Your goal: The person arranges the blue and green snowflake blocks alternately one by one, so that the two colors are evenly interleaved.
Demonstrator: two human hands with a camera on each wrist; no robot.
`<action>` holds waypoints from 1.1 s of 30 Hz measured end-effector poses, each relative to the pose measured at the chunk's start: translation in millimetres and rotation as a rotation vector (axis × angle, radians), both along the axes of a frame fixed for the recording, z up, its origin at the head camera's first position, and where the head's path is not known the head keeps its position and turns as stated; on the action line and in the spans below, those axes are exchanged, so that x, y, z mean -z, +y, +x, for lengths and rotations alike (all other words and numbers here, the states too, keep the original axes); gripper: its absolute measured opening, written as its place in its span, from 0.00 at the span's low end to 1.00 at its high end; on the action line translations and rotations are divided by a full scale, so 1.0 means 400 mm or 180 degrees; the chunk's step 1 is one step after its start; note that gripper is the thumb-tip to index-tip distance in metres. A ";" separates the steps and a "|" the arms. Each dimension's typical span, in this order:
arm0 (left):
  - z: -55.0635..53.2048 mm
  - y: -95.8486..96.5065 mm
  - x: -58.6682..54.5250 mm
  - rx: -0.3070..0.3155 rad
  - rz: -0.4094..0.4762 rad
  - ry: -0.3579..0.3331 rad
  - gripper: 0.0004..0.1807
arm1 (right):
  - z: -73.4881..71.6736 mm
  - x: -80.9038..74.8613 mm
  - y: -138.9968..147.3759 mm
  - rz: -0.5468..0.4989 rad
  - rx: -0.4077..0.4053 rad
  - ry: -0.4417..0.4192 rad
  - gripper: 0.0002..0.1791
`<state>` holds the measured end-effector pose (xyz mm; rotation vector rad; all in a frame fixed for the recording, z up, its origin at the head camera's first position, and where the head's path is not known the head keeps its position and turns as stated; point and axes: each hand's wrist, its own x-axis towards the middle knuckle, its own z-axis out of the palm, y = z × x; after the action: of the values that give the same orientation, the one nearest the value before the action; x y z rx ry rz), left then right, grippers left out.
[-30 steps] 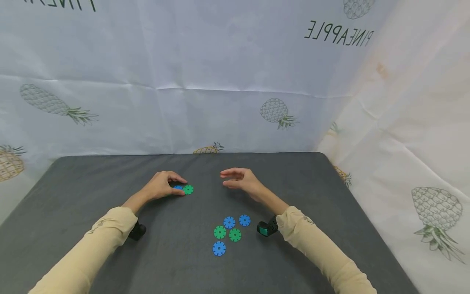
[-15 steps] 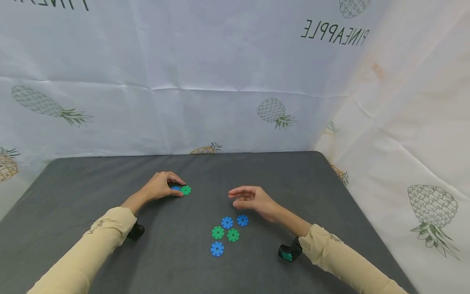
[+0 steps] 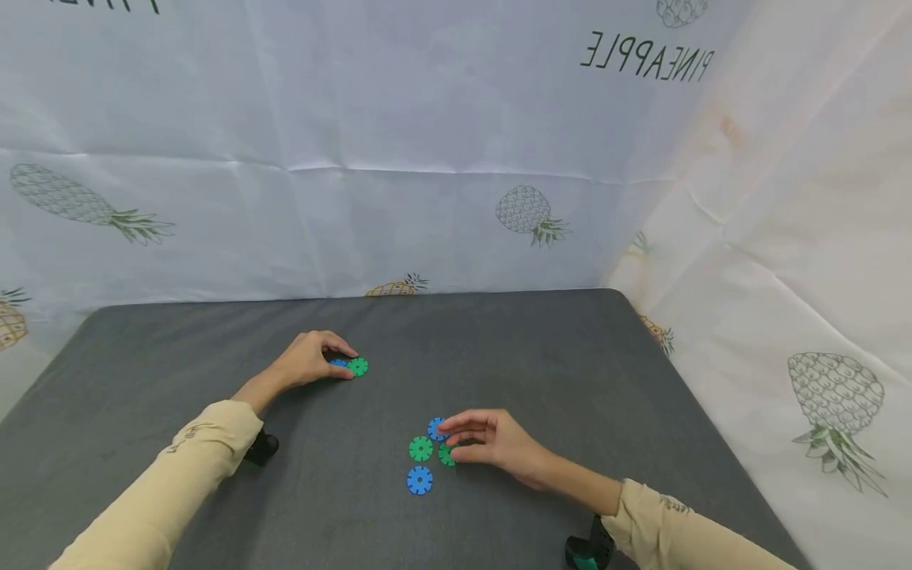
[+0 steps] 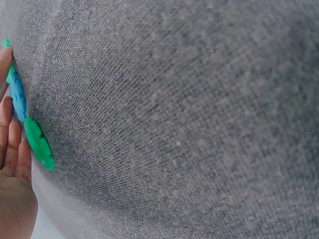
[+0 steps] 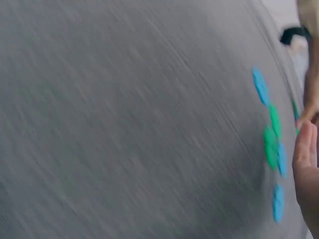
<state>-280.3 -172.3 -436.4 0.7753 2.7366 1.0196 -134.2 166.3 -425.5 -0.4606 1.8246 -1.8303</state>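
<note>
My left hand (image 3: 305, 360) holds a short row of flat, notched plastic discs at the far left of the table, thumb on the near side and fingers on the far side. A blue disc (image 3: 338, 362) and a green disc (image 3: 359, 366) show there; the left wrist view adds a second green disc (image 4: 7, 44) by a fingertip. Over the loose discs hovers my right hand (image 3: 509, 450), fingers loosely bent with nothing between them. Beneath or beside its fingertips lie a blue disc (image 3: 435, 428) and a partly covered green disc (image 3: 445, 454). Another blue disc (image 5: 277, 203) shows in the right wrist view.
Closer to me lie one more loose green disc (image 3: 421, 449) and a blue disc (image 3: 419, 480). Dark grey cloth covers the table (image 3: 321, 507). A white curtain (image 3: 399, 103) with pineapple prints hangs behind it and along the right side.
My right hand has come back toward me, from the far middle of the table to the loose discs, and now covers some of them. The left hand keeps its place at the row.
</note>
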 end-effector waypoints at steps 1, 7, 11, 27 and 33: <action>0.000 -0.001 0.000 0.0003 0.0003 0.0002 0.15 | 0.011 0.004 -0.008 -0.0033 -0.0038 -0.0007 0.23; -0.001 -0.002 0.001 0.0025 0.0023 0.0024 0.14 | 0.057 0.034 -0.045 -0.0262 -0.0181 0.0057 0.24; -0.001 0.000 0.001 0.0035 0.0016 0.0067 0.14 | 0.071 0.047 -0.056 -0.0296 -0.0127 0.0086 0.23; 0.007 0.002 0.002 0.0026 0.0012 0.0120 0.13 | 0.071 0.053 -0.063 0.0202 -0.0097 0.0250 0.22; 0.012 0.002 0.004 0.0010 0.0011 0.0128 0.13 | 0.070 0.051 -0.062 0.0237 -0.0235 0.0313 0.17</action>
<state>-275.3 -171.4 -438.2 0.8090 2.7671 1.0196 -106.2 141.4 -445.7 -0.5916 1.9077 -1.7117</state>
